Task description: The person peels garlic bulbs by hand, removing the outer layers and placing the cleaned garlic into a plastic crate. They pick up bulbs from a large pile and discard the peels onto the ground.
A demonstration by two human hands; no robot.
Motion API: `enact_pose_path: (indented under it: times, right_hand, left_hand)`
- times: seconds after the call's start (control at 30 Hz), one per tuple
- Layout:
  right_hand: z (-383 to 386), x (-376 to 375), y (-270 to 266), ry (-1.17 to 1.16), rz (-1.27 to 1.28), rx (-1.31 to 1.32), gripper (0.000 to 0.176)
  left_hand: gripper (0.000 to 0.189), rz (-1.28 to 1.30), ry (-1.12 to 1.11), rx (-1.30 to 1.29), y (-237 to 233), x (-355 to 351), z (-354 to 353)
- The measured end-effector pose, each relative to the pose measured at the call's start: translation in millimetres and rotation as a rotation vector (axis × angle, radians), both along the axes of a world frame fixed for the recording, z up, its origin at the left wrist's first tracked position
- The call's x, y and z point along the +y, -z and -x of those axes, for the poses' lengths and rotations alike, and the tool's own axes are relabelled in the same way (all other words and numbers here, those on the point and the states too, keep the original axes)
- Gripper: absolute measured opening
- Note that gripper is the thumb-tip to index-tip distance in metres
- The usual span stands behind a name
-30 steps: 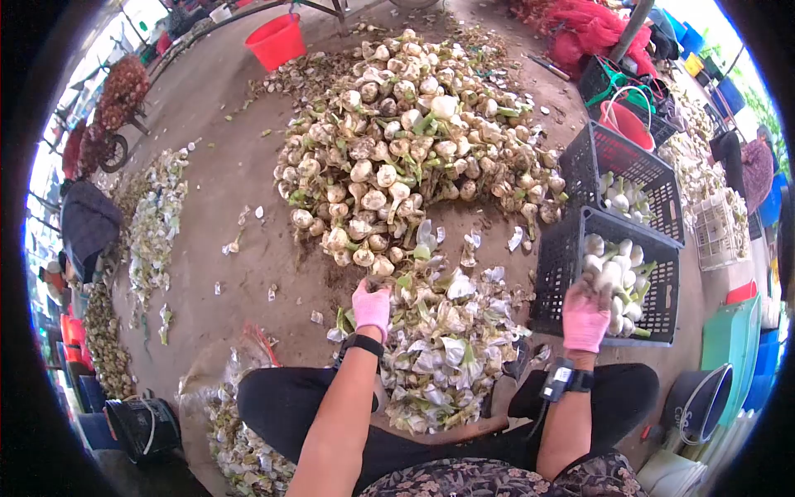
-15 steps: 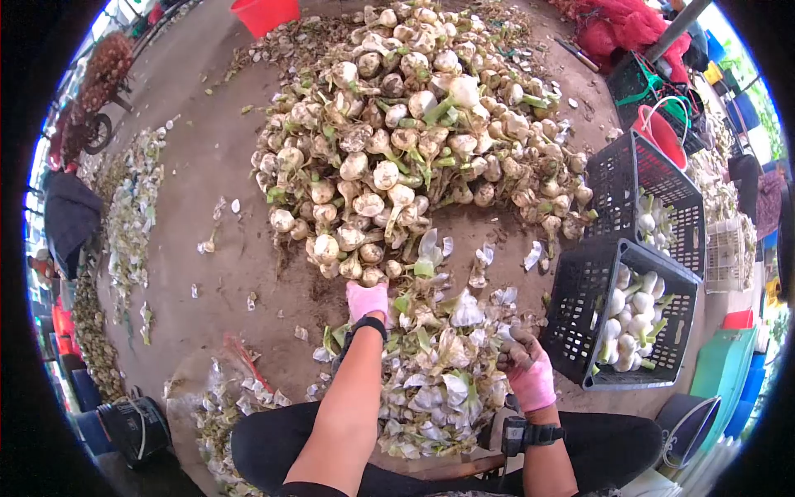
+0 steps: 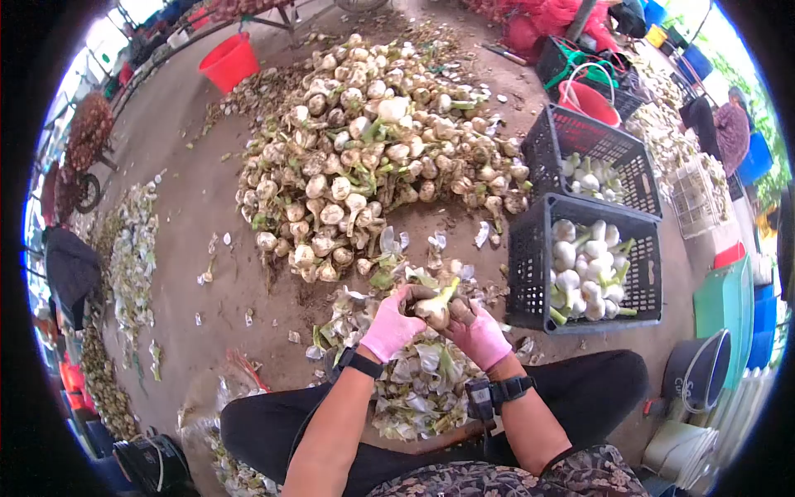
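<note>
A garlic bulb (image 3: 433,310) with a short green stem is held between my two gloved hands, above a heap of loose peelings. My left hand (image 3: 397,321), in a pink glove with dirty fingers, is closed around the bulb's left side. On the other side, my right hand (image 3: 476,330) grips it with the fingers curled. In front of them lies a big pile of soil-stained garlic (image 3: 348,174). The peelings (image 3: 422,385) cover the ground between my legs. Cleaned white bulbs (image 3: 588,269) fill part of the near black crate (image 3: 530,273) at right.
Behind the near crate stands a second black crate (image 3: 646,166) with cleaned garlic. Beyond it are a red bucket with a handle (image 3: 590,103) and red net sacks (image 3: 530,25). Another red bucket (image 3: 229,62) stands far left. A person (image 3: 729,132) sits at far right.
My left hand has come back from the pile's near edge with a garlic bulb. My right hand has moved left to meet it, and the view has turned to the right.
</note>
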State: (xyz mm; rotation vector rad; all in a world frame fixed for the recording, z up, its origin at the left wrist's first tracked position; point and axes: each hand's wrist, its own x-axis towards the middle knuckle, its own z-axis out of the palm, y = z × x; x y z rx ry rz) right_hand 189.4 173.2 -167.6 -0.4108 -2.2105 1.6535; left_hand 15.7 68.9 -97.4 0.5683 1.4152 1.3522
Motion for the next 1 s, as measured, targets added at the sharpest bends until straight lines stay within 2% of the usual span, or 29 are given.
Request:
enact_pose_path:
  times: [0.07, 0.13, 0.17, 0.23, 0.3, 0.43, 0.5, 0.57, 0.63, 0.67, 0.7, 0.73, 0.77, 0.8, 0.83, 0.87, 0.9, 0.93, 0.97, 1.0]
  right_hand:
    - [2.4, -8.1, -15.0, 0.083, 0.024, 0.005, 0.036]
    - [11.0, -14.9, -52.1, 0.303, 1.276, 0.196, 0.030]
    - [14.2, -19.2, -64.2, 0.297, 1.275, 0.199, 0.030]
    - [21.1, -25.7, -80.3, 0.392, 1.190, 0.262, 0.032]
    - [24.5, -31.0, -84.8, 0.454, 1.245, 0.284, 0.030]
    - [30.9, -41.3, -100.2, 0.386, 1.145, 0.210, 0.033]
    - [32.9, -44.4, -115.1, 0.219, 1.045, 0.232, 0.027]
    - [32.1, -44.2, -117.9, 0.145, 1.075, 0.239, 0.030]
    - [31.4, -44.7, -119.8, 0.056, 0.908, 0.196, 0.045]
    - [31.5, -44.2, -120.3, 0.060, 0.792, 0.152, 0.043]
    - [30.6, -46.0, -121.5, 0.057, 0.790, 0.153, 0.043]
    - [29.4, -49.4, -130.7, 0.104, 0.658, 0.120, 0.035]
    - [28.1, -51.5, -136.3, 0.152, 0.526, 0.087, 0.028]
    - [26.2, -52.0, -137.7, 0.153, 0.522, 0.086, 0.028]
    - [23.2, -52.4, -138.1, 0.212, 0.413, -0.004, 0.028]
    - [21.4, -52.8, -138.2, 0.269, 0.304, -0.093, 0.028]
    - [21.5, -53.9, -136.9, 0.270, 0.301, -0.094, 0.028]
    - [22.6, -55.0, -133.8, 0.278, 0.340, 0.009, 0.025]
    - [23.4, -55.4, -129.9, 0.284, 0.378, 0.111, 0.022]
    - [23.1, -55.4, -123.2, 0.284, 0.375, 0.109, 0.022]
  left_hand:
    - [0.051, -0.078, 0.095, 0.125, -26.7, -4.4, -7.6]
    - [0.052, -0.099, 0.067, 0.228, -35.0, -11.6, -19.0]
    - [0.052, -0.114, 0.034, 0.323, -42.8, -14.9, -25.2]
    - [0.054, -0.164, 0.007, 0.273, -60.7, -24.1, -41.2]
    - [0.057, -0.117, -0.042, 0.959, -68.4, -35.5, -58.1]
    - [0.063, -0.016, -0.147, 0.862, -73.6, -48.6, -59.5]
    - [0.064, -0.051, -0.199, 0.859, -80.0, -55.1, -58.9]
    - [0.064, -0.044, -0.224, 0.854, -83.2, -61.8, -55.7]
    - [0.063, -0.050, -0.234, 0.839, -89.4, -65.5, -53.9]
    - [0.065, -0.077, -0.234, 0.781, -91.6, -67.4, -53.0]
    - [0.066, -0.102, -0.233, 0.721, -92.9, -69.4, -52.3]
    - [0.066, -0.104, -0.235, 0.723, -90.9, -72.7, -50.6]
    - [0.066, -0.081, -0.235, 0.608, -85.7, -76.8, -48.6]
    - [0.065, -0.060, -0.234, 0.492, -80.9, -79.6, -47.6]
    - [0.065, -0.064, -0.233, 0.490, -77.7, -80.8, -48.1]
    - [0.064, -0.157, -0.317, 0.044, -74.9, -81.5, -48.1]
    - [0.062, -0.243, -0.388, -0.404, -70.1, -82.6, -47.5]
    - [0.045, -0.217, -0.273, 0.076, -59.9, -82.1, -44.1]
    - [0.045, -0.220, -0.272, 0.073, -53.6, -82.8, -44.5]
    - [0.041, -0.272, -0.290, -0.284, -54.8, -82.0, -45.6]
